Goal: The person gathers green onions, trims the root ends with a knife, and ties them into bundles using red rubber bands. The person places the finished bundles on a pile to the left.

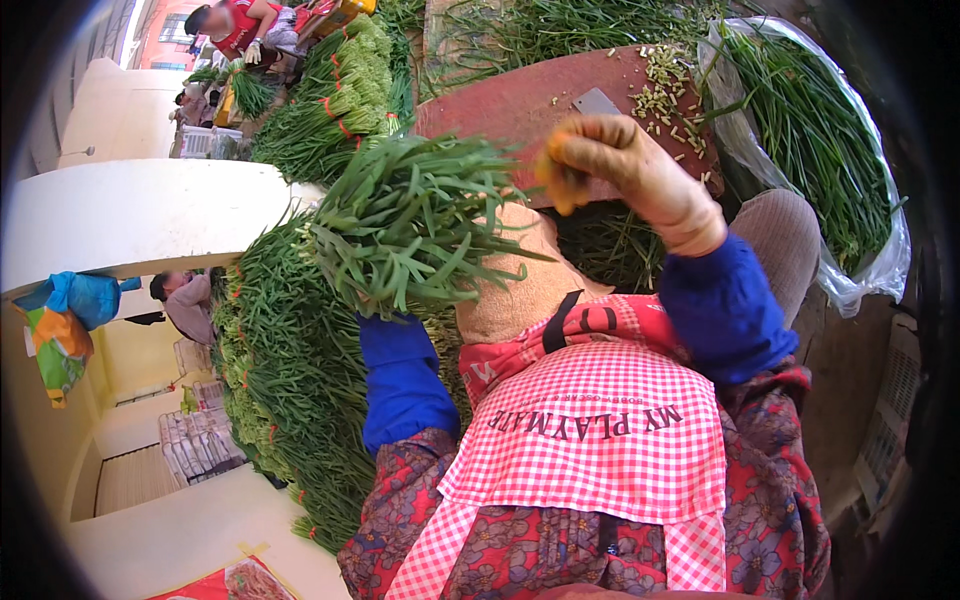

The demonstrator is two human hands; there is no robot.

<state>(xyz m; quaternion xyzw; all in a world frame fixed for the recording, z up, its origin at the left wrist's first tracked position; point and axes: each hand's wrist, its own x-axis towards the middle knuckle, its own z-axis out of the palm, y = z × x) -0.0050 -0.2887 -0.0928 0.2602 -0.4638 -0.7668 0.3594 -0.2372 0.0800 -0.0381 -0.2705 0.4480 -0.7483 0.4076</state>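
Note:
My right hand [611, 154], in a thin stained glove with orange-yellow fingertips, is raised above the near edge of a reddish board [487, 97]. Its fingers are curled and blurred, so whether they pinch anything is unclear. A loose bunch of leafy green stalks, like garlic chives [412, 217], fans out to the left of that hand. My left forearm in a blue sleeve [401, 367] reaches up to this bunch, and the leaves cover my left hand entirely. A flat metal blade [596, 102] lies on the board just beyond my right hand, beside scattered cut stalk ends [664, 82].
Banded green bunches are piled at left [300, 390] and far left [352, 82]. At right stands a clear plastic bag [900, 247] of long greens. A tan cloth [502, 300] covers my lap. Beside a white ledge [150, 217], other people [236, 30] work farther off.

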